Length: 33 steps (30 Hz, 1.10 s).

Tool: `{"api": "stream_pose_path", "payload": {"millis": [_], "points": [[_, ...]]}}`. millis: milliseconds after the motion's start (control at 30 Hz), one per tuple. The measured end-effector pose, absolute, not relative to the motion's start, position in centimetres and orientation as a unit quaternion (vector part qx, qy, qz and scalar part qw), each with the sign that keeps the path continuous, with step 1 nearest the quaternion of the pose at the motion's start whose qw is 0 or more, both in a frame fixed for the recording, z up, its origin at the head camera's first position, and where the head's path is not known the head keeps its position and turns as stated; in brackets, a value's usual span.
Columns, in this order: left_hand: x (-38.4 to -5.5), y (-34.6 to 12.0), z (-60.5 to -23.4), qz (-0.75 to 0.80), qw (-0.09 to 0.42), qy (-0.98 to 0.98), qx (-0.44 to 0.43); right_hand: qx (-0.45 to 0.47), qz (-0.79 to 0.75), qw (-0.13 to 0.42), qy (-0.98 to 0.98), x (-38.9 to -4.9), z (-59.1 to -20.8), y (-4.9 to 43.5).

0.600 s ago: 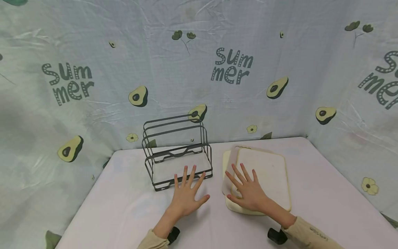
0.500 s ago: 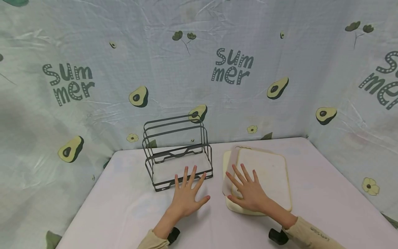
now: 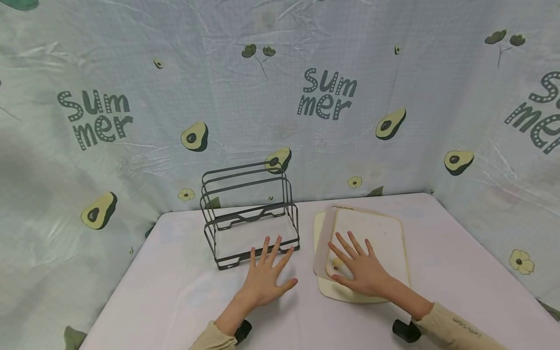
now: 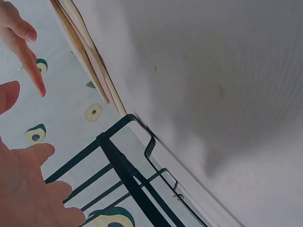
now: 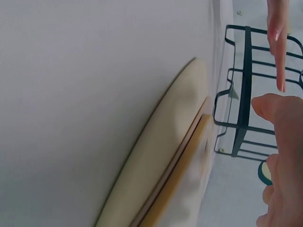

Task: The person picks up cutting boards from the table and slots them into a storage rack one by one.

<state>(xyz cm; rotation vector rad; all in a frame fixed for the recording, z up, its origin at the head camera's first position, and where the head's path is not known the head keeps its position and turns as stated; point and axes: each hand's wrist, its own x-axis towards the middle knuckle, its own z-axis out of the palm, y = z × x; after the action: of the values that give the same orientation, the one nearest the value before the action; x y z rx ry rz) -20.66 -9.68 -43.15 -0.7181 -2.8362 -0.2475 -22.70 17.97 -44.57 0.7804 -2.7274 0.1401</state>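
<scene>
My left hand (image 3: 262, 284), fingers spread, is held palm down near the front of a black wire rack (image 3: 251, 216) and holds nothing. My right hand (image 3: 365, 270), likewise spread, is over a stack of cutting boards. The top one is a white cutting board (image 3: 385, 243) with a yellowish edge and a small hole at its near left corner. Under it pokes out a pinkish-grey board (image 3: 323, 260), and lowest lies a cream board (image 3: 345, 294). In the right wrist view the boards' edges (image 5: 170, 142) show in layers, with the right hand (image 5: 289, 146) apart from them.
A pale pink cloth covers the table (image 3: 166, 291). Behind and beside it hangs a light curtain (image 3: 245, 107) printed with avocados and lettering. The rack stands left of the boards, with a strip of table between them.
My right hand has shifted a little to the right, uncovering the hole in the top board. My left hand has moved very slightly right. The rack and boards stay put.
</scene>
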Motion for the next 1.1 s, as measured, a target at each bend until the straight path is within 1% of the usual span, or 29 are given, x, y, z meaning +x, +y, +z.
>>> {"api": "stream_pose_path", "payload": {"millis": [233, 467, 633, 867, 933, 1100], "points": [[-20.7, -9.6, -42.5, -0.111, 0.084, -0.954, -0.267, 0.281, 0.053, 0.150, -0.946, -23.1, -44.2, 20.1], [-21.2, -9.2, -41.7, -0.151, 0.041, -0.946, -0.283, 0.291, 0.041, 0.155, -0.943, -24.0, -43.2, 22.3], [-21.6, -8.7, -41.0, -0.182, 0.019, -0.936, -0.300, 0.291, 0.037, 0.145, -0.945, -24.8, -42.3, 23.9], [-22.6, -7.5, -40.8, -0.261, -0.020, -0.910, -0.321, 0.290, 0.030, 0.153, -0.944, -26.7, -41.6, 26.4], [-22.9, -6.9, -40.8, -0.281, -0.031, -0.902, -0.326, 0.281, 0.029, 0.146, -0.948, -27.2, -41.5, 27.1], [-23.3, -5.4, -40.8, -0.330, -0.048, -0.881, -0.335, 0.262, 0.038, 0.106, -0.958, -28.3, -41.3, 28.6]]}}
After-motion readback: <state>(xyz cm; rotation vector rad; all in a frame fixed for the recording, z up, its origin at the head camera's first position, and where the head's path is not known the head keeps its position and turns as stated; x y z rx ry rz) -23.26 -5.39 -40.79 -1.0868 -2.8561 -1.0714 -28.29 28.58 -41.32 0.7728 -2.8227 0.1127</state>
